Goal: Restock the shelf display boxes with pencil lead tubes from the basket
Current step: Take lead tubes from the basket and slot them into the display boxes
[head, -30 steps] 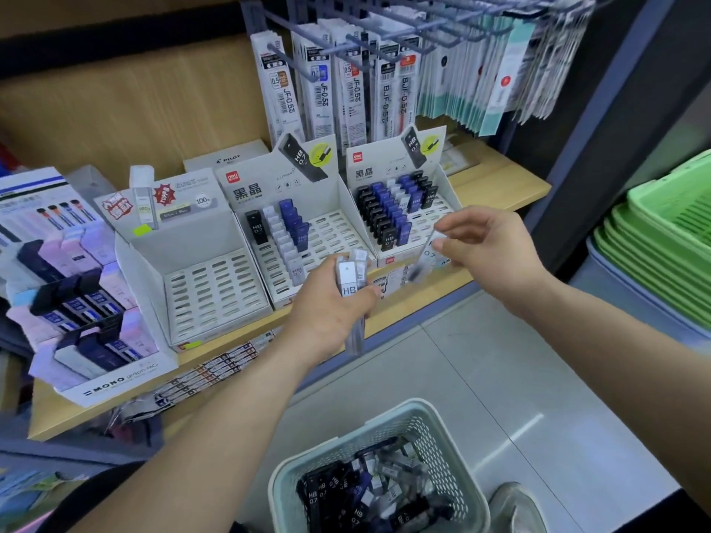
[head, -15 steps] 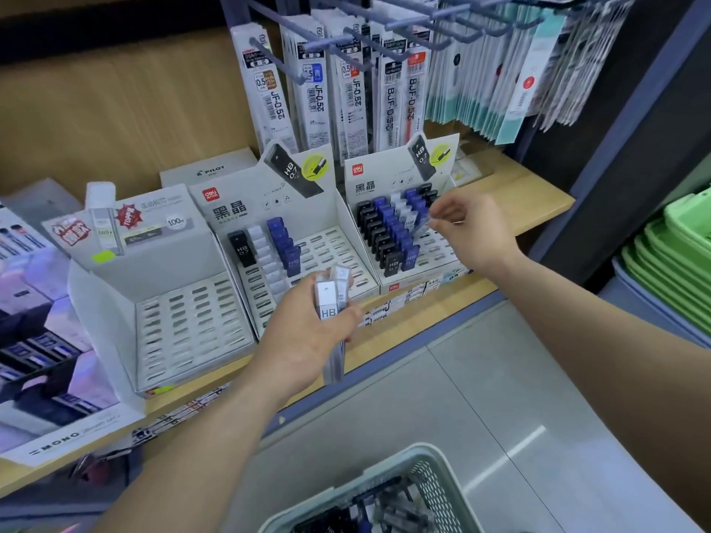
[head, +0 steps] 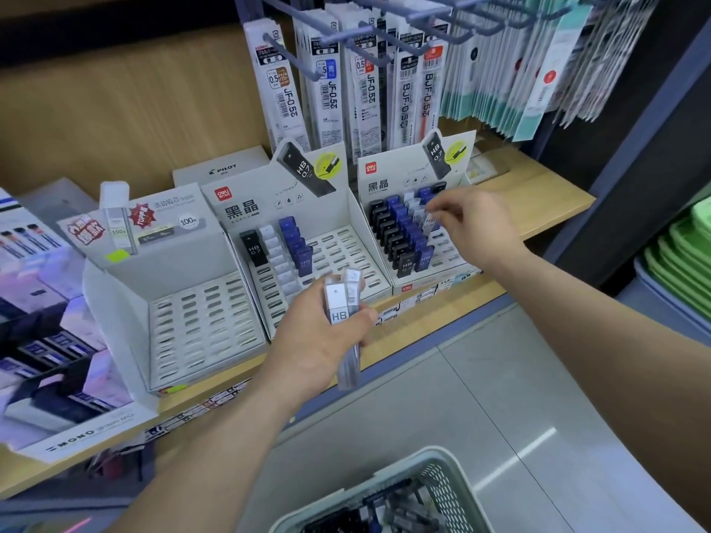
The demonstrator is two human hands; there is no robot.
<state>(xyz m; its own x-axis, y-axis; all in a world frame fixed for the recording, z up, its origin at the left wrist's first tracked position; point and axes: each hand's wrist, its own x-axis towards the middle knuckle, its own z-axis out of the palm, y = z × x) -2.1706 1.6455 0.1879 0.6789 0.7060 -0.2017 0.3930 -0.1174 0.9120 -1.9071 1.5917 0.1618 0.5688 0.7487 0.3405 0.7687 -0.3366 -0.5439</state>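
On the wooden shelf (head: 538,186) stand three white display boxes side by side, their slotted floors tilted toward the viewer. The left display box (head: 184,302) has only bare slots. The middle display box (head: 307,240) holds one black tube, a column of white tubes and a short column of blue tubes at its left side; the rest of its slots are bare. The right display box (head: 384,175) is the fullest, with columns of black, blue and white tubes standing upright. Above the boxes, refill packs (head: 365,90) hang from hooks. At the far left lies a box of erasers (head: 57,359), and green trays (head: 685,263) are stacked at the right edge. At the bottom of the view, a pale mesh basket (head: 442,478) holds loose pencil lead tubes (head: 392,509). The left hand (head: 319,340), in front of the middle box, is closed around a small bundle of clear tubes (head: 342,302), one marked HB, their caps pointing up. The right hand (head: 477,225) is over the right box, fingers curled down at the white column; whether it grips a tube cannot be told.
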